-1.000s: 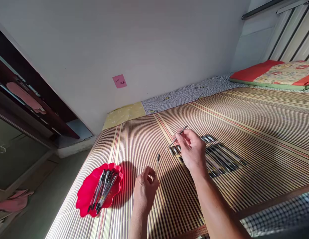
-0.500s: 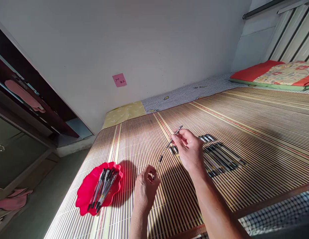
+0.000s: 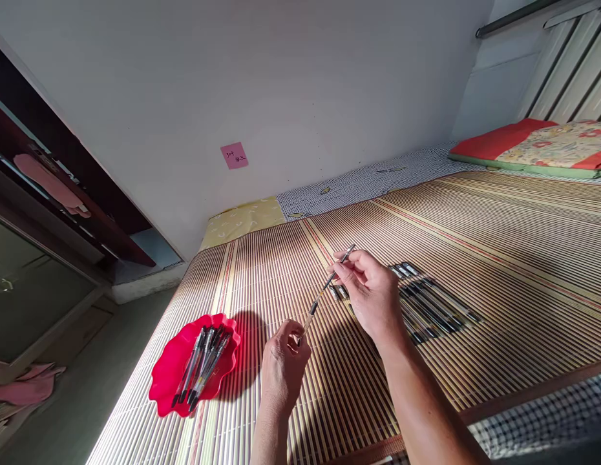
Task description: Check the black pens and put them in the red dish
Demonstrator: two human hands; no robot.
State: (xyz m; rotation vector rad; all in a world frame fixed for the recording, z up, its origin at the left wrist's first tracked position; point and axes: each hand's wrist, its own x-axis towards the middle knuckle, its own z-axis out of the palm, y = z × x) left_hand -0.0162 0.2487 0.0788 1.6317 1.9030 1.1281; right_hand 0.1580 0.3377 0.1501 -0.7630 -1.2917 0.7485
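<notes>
My left hand is closed around a pen barrel that points up and away from me. My right hand pinches a thin pen refill, and the refill's lower end meets the barrel's open tip. Behind my right hand a row of several black pens lies on the bamboo mat. At the left a red scalloped plate holds several more black pens.
A white wall with a pink sticky note runs along the far side. A red and floral pillow lies at the back right. The mat's left edge drops to the floor, where dark furniture stands.
My right hand has brought the refill down and left until its end lines up with the barrel held in my left hand. The two parts were apart a second ago.
</notes>
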